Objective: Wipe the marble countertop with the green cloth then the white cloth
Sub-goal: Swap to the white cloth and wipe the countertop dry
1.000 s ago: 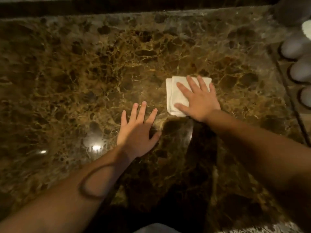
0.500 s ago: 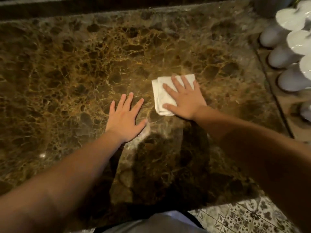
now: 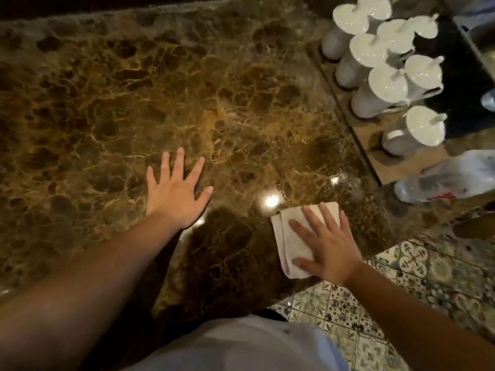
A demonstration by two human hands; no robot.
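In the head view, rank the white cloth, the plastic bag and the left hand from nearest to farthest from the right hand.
1. white cloth, directly under the right hand.
2. left hand, flat on the marble, to its left.
3. plastic bag, up right by the counter edge, close to call against the left hand.

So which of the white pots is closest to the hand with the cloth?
The white pot at the near end of the row, closest to the right hand; the others stand farther back.

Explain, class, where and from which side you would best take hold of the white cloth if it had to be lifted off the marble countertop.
Probably the folded left edge of the white cloth, pinched from the left. The right hand lies flat on its right part, while that layered edge lies bare on the marble countertop, with open marble beside it. The left hand rests flat nearby.
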